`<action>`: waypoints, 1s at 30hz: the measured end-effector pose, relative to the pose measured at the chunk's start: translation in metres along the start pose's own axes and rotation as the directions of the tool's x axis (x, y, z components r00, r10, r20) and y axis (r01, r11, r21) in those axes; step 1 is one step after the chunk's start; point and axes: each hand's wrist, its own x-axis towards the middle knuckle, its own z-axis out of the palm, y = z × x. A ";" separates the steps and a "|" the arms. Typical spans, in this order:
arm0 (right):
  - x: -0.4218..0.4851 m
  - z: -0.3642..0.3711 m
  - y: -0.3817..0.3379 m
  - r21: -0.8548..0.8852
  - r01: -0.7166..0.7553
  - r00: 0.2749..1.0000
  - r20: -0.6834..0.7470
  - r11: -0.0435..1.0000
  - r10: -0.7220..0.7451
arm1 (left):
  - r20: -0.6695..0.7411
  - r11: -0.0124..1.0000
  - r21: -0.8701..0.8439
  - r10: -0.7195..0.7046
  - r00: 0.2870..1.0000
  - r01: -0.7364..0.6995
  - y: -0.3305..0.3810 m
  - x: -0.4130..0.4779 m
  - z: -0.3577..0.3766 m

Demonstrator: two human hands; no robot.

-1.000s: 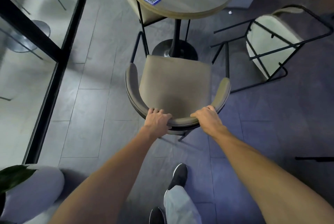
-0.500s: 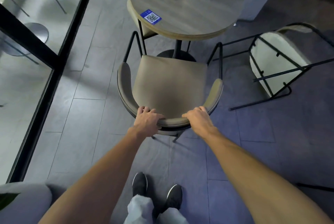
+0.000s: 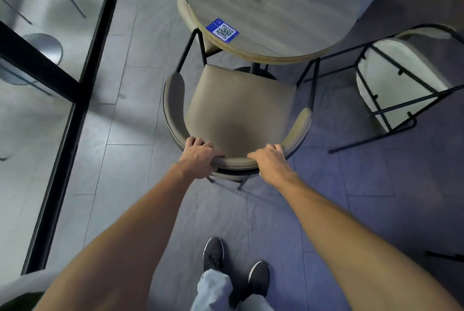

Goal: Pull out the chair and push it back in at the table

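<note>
Closer to the table (image 3: 288, 17) (blue QR sticker (image 3: 222, 30)), both hands grip the chair (image 3: 238, 107).

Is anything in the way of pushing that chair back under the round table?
Nothing visible blocks it. The left hand and right hand grip the chair at its backrest, and its front edge already meets the table rim. The table's black pedestal stands just ahead, partly hidden under the top.

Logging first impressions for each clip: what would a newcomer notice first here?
Two bare arms reach forward, the left hand and right hand gripping the curved back of a tan chair at centre. Just beyond it stands a round table bearing a blue QR sticker, and another chair lies tipped over at right.
</note>
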 end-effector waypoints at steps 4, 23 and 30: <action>0.008 -0.002 -0.003 0.015 -0.007 1.000 0.006 1.000 0.007 | 0.000 0.999 0.022 0.037 0.999 -0.037 -0.012 0.006 -0.004; -0.019 -0.056 -0.005 -0.009 -0.118 0.992 -0.043 0.993 0.118 | -0.054 0.970 -0.211 0.112 0.992 -0.121 0.053 0.015 -0.058; -0.074 -0.125 0.062 -0.021 -0.256 0.955 -0.160 0.966 0.250 | -0.182 0.956 -0.164 0.212 0.960 -0.242 0.137 0.029 -0.150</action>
